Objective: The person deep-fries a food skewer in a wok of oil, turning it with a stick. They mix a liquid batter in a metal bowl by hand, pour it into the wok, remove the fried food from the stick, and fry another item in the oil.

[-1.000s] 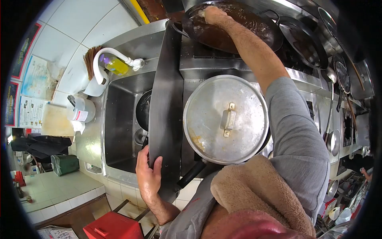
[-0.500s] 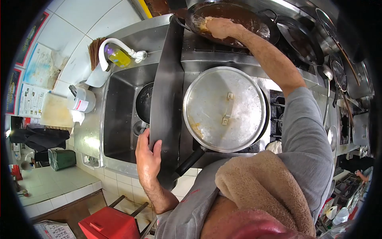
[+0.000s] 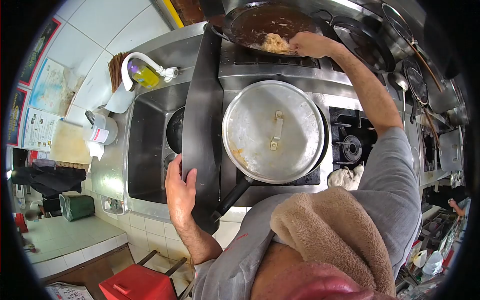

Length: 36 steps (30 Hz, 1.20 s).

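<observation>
My right hand (image 3: 311, 45) is at the near rim of a large dark wok (image 3: 250, 25), its fingers closed on a pale yellowish scrubber (image 3: 276, 43). Brownish liquid with pale bits lies in the wok. Beside the sink, my left hand (image 3: 181, 189) grips the edge of an upright metal divider (image 3: 202, 125), thumb on one face and fingers on the other. Between the divider and the burner stands a pan covered by a big round metal lid (image 3: 272, 132), with a black handle (image 3: 234, 197) pointing toward me.
Left of the divider is a sink (image 3: 150, 145) with a dark pan (image 3: 175, 131) inside. A white faucet (image 3: 150, 62) and yellow soap bottle (image 3: 144, 75) stand behind it. A gas burner (image 3: 352, 148) and pale cloth (image 3: 346, 177) are at right. Another wok (image 3: 362, 45) adjoins the first.
My right hand has moved rightward and toward me along the wok with the scrubber, which now shows more fully. My left hand stays on the divider. The view has shifted slightly.
</observation>
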### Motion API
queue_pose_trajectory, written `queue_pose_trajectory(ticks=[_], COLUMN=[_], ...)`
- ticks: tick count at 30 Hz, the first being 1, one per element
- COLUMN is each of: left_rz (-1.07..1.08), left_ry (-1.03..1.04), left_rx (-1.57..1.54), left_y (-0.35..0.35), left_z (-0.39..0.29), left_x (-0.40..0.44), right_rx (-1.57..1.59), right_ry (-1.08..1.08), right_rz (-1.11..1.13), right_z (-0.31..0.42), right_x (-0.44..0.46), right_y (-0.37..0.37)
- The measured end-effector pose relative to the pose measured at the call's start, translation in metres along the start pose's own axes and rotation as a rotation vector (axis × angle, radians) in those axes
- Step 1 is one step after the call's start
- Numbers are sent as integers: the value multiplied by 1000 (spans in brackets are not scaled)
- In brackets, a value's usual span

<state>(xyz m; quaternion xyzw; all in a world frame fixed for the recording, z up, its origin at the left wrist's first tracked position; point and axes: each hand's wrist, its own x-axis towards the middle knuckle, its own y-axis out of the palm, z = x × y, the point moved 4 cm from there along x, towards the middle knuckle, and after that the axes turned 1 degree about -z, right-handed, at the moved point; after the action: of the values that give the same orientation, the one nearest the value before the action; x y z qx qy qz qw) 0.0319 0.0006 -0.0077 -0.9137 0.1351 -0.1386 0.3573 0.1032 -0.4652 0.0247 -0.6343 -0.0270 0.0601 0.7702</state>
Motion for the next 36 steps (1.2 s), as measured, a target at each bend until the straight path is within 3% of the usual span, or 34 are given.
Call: queue_pose_trajectory(ticks=[4, 11, 13, 15, 20, 22, 26, 31, 36], left_rz=[-3, 5, -5, 2, 10, 19, 12, 5, 14], left_ry=[-2, -53, -43, -48, -35, -55, -50, -48, -50], left_rx=[4, -15, -2, -19, -30, -48, -33, -33, -30], left_y=[1, 1, 1, 1, 2, 1, 1, 1, 1], left_z=[1, 3, 3, 3, 6, 4, 5, 3, 2], left_x=[0, 0, 0, 0, 1, 0, 0, 0, 0], right_rx=[184, 150, 157, -255, -374, -324, -247, 85, 150], right_ry=[74, 333, 368, 262, 328, 411, 426, 390, 442], right_rz=[3, 133, 98, -177, -317, -297, -360, -476, -477], right_z=[-11, -29, -54, -62, -68, -68, -76, -109, -107], right_x=[-35, -71, -76, -78, -78, -76, -76, -72, -70], right_y=[-14, -42, -37, -47, -56, -64, -71, -57, -44])
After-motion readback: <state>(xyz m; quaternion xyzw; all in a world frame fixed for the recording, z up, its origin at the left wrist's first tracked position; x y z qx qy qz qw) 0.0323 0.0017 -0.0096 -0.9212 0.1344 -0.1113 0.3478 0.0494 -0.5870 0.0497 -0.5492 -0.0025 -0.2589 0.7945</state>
